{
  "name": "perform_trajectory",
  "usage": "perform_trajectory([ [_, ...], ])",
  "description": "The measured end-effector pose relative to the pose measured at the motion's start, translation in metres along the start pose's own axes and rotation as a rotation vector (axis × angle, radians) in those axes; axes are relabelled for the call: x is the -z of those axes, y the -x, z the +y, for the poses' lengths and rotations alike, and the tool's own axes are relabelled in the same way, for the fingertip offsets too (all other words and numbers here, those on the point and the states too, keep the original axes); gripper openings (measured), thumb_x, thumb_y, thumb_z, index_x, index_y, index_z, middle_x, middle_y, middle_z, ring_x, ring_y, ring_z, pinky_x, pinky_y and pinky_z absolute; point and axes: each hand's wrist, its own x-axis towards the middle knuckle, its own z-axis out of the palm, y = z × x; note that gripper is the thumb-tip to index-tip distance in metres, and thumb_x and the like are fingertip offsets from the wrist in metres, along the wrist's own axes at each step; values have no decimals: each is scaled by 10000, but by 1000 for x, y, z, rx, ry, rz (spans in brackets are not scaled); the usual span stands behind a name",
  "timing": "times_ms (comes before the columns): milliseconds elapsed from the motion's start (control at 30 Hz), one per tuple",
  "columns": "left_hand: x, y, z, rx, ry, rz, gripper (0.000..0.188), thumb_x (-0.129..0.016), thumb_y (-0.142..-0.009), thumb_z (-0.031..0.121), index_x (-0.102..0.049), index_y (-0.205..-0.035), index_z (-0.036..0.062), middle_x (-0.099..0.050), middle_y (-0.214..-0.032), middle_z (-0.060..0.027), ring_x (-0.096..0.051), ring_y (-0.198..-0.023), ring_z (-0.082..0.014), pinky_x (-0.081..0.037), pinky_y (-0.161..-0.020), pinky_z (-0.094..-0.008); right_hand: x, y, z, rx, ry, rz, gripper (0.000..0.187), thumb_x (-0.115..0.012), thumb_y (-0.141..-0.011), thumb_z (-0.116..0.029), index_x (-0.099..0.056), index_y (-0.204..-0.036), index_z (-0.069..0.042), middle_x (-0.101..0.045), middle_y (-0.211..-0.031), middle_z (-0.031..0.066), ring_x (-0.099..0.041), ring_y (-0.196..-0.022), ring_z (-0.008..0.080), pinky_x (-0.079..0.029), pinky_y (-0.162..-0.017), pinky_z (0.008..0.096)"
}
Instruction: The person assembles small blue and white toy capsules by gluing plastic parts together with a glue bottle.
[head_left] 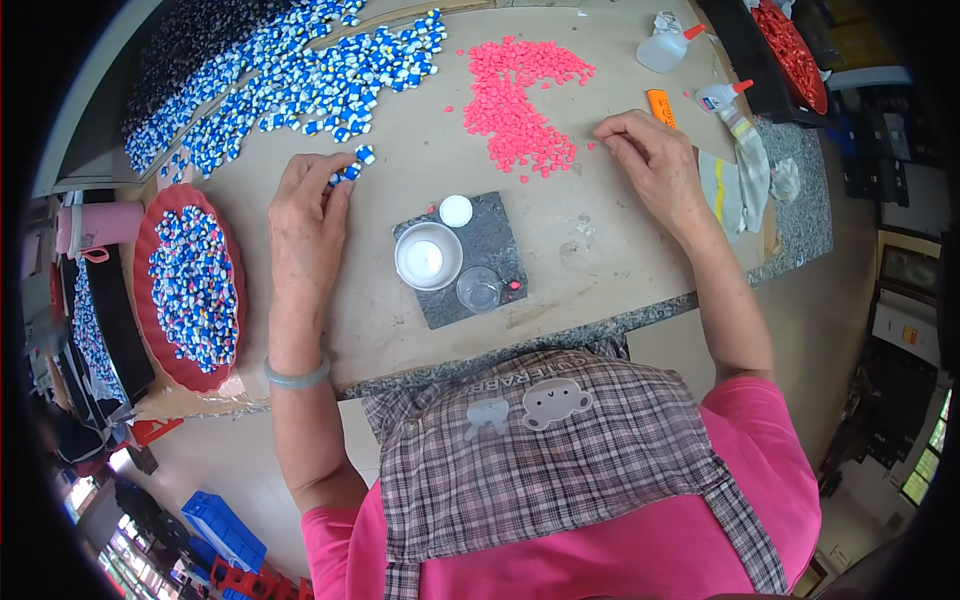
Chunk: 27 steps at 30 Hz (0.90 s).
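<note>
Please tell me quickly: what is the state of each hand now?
Left hand: closed, holding blue-and-white pieces.
Right hand: partly curled beside the pink pieces; whether it holds one cannot be told.

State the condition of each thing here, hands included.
Left hand: curled, blue-and-white pieces at fingertips
Right hand: fingers bent, grip unclear
Pink pieces: loose, spread out
Red dish: filled with small pieces
White bowl: upright, something white inside
Clear cup: contents unclear
Larger squeeze bottle: red top attached
Smaller squeeze bottle: red top attached
</note>
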Motion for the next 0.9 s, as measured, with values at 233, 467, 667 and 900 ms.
perform_trajectory([
  [233, 0, -1, 4, 121, 119, 7, 226, -658, -857, -49, -661, -1068, 32, -631, -849, -58, -582, -689, -125, -487, -639, -261, -2, 1, 5, 142, 105, 5, 84, -648, -864, -8, -676, -940, -32, -635, -901, 80, -648, -824, 254, -516, -725, 345],
  [467, 6, 7, -23, 343, 545, -26, 173, -661, -894, -30, -655, -1067, -15, -663, -858, -20, -602, -773, -57, -495, -718, -194, -3, 0, 11, 279, 199, -26, 92, -680, -838, -29, -687, -929, -44, -629, -916, 61, -647, -825, 251, -531, -720, 352],
  [667, 14, 16, -10, 407, 749, -55, 267, -635, -909, -28, -648, -1175, -39, -694, -985, -71, -658, -908, -110, -531, -835, -230, -7, -7, 10, 419, 253, -15, 113, -692, -801, -20, -681, -912, -38, -624, -911, 58, -648, -828, 253, -534, -703, 359],
  [900, 11, 26, 11, 431, 843, -55, 277, -630, -905, -39, -646, -1181, -40, -695, -1018, -76, -659, -912, -120, -535, -835, -244, -9, 3, -5, 159, -27, -37, 96, -627, -844, 37, -634, -929, -6, -620, -912, 60, -621, -761, 158, -500, -660, 266],
])
